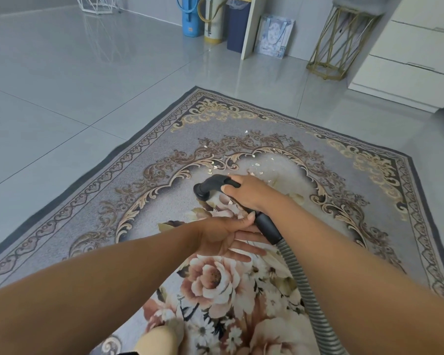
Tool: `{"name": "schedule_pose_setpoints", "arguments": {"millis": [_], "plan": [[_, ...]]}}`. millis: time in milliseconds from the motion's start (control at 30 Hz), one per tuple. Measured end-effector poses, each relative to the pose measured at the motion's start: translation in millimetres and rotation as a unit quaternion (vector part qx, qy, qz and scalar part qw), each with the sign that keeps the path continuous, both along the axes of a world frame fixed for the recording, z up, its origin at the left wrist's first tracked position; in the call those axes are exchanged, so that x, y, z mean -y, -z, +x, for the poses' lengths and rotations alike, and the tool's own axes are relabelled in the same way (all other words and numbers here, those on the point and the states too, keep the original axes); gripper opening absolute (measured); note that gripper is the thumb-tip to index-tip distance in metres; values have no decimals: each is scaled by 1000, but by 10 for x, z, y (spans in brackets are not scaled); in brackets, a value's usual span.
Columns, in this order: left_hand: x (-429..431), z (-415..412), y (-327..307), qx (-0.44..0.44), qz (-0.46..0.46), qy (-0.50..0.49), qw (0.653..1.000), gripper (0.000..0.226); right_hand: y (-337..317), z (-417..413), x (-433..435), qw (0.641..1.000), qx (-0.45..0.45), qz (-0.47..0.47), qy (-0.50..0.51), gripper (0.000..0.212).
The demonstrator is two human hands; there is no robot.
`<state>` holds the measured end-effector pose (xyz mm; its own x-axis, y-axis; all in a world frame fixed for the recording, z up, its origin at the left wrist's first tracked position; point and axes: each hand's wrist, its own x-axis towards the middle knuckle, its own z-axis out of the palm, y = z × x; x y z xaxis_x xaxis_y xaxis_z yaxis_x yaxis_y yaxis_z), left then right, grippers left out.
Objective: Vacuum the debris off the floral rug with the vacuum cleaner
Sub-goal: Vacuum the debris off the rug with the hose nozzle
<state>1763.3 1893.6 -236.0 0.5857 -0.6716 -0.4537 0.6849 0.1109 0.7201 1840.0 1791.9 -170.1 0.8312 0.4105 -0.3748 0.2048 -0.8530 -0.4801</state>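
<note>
Head view: the black vacuum nozzle is gripped at its bend by the right hand, fingers curled round it. Its mouth is pointed down at the floral rug; contact cannot be told. The left hand is laid against the tube, fingers straight and slightly spread, thumb touching it. The grey hose is run back on the right. Pale debris is scattered just beyond the nozzle, so the pickup is judged barely begun. Next, the mouth needs to be pushed forward over those flakes.
</note>
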Motion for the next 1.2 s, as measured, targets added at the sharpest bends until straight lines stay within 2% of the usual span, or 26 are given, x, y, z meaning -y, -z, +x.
{"name": "schedule_pose_setpoints", "arguments": {"millis": [100, 200, 333, 467, 600, 767, 933, 1067, 1200], "plan": [[117, -31, -32, 15, -36, 38, 999, 59, -116, -66, 111, 998, -29, -32, -35, 53], [287, -66, -71, 22, -34, 67, 997, 52, -171, -121, 274, 997, -54, -32, -46, 52], [479, -63, -114, 25, -6, 79, 996, 57, -144, -175, 559, 999, -28, 11, 17, 41], [705, -55, -113, 7, 13, 52, 999, 60, -84, -159, 798, 994, 13, 47, 99, 39], [840, -53, -145, 3, 18, 52, 998, 59, -99, -129, 922, 992, -26, 25, 117, 44], [930, -45, -221, 5, -23, 79, 997, 54, -214, -94, 996, 995, -36, -11, 88, 45], [996, 17, -230, 9, 12, 18, 1000, 53, -215, -67, 1070, 987, 28, 63, 145, 39], [991, 50, -167, -6, 30, -29, 999, 50, -180, 28, 992, 989, 20, 40, 139, 41], [939, 79, -116, -8, 36, -14, 999, 51, -125, 54, 951, 992, -12, 20, 124, 44]]}}
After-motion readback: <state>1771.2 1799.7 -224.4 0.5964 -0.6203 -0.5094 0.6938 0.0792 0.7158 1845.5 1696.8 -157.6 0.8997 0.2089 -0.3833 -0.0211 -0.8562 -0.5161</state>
